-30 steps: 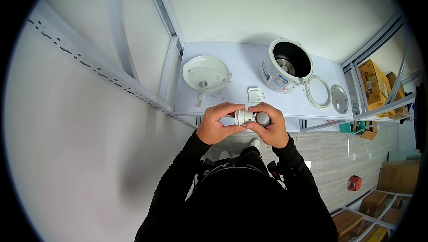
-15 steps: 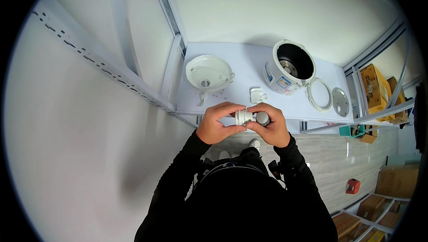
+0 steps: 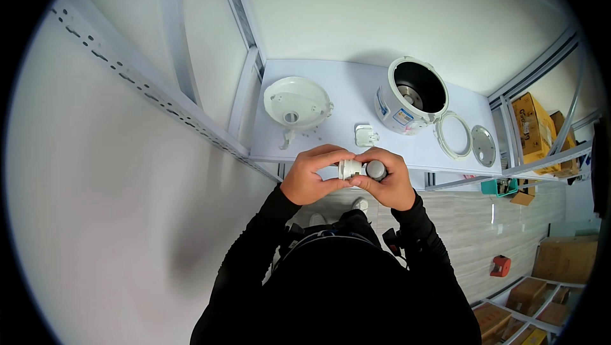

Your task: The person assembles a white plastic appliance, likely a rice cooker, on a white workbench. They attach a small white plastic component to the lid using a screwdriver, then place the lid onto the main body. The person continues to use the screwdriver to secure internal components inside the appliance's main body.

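Between my two hands, at the table's front edge, is a white plastic valve-like part (image 3: 348,169) with a round dark-grey cap (image 3: 376,170) at its right end. My left hand (image 3: 309,177) grips the white end, thumb below and fingers above. My right hand (image 3: 397,181) is closed round the capped end, its thumb pressing near the joint. Just beyond the hands lies a small white plastic piece (image 3: 366,135). A white round lid shell (image 3: 296,94) with a hole sits at the left, with several tiny screws (image 3: 312,134) near it.
A white cooker body (image 3: 402,117) with a dark inside stands at the back right of the white table (image 3: 350,103). Beside it lie a white ring (image 3: 440,143) and a metal disc (image 3: 484,146). Metal shelf posts (image 3: 245,97) flank the table. Cartons (image 3: 534,132) are at the right.
The white part has turned slightly between my fingers, and my left fingertips have shifted a little to the right. The view has moved slightly; the things on the table lie as before.
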{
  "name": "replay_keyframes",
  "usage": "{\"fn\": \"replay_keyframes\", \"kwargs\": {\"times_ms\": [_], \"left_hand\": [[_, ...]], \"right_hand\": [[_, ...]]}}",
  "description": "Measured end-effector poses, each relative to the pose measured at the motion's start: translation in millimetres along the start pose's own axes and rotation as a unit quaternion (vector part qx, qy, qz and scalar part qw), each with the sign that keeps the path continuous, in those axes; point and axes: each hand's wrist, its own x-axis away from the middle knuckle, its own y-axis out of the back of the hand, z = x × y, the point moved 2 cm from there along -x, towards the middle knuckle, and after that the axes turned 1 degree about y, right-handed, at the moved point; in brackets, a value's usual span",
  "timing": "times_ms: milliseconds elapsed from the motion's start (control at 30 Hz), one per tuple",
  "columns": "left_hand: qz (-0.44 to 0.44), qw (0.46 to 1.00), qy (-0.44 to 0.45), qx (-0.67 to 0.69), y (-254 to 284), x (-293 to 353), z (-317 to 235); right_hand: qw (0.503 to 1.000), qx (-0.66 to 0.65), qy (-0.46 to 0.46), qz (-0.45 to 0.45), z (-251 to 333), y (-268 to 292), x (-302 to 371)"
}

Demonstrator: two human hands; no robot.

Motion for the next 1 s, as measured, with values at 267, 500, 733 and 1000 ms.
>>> {"fn": "replay_keyframes", "kwargs": {"times_ms": [267,500,733,1000], "left_hand": [[-0.001,1.000,0.024,0.019,-2.7,3.4,2.8],[0.014,0.999,0.032,-0.006,-1.4,2.4,-1.3],[-0.013,0.999,-0.013,-0.035,-5.1,2.2,5.8],[-0.006,0.999,-0.002,-0.048,-5.3,0.3,3.9]], "right_hand": [[1.000,-0.008,0.007,0.004,0.2,0.9,0.7],[1.000,-0.009,-0.011,-0.007,-0.5,-0.5,1.4],[0.996,-0.017,-0.081,-0.032,-5.3,-6.2,4.8],[0.976,-0.131,-0.166,-0.042,-18.5,-11.2,6.6]]}}
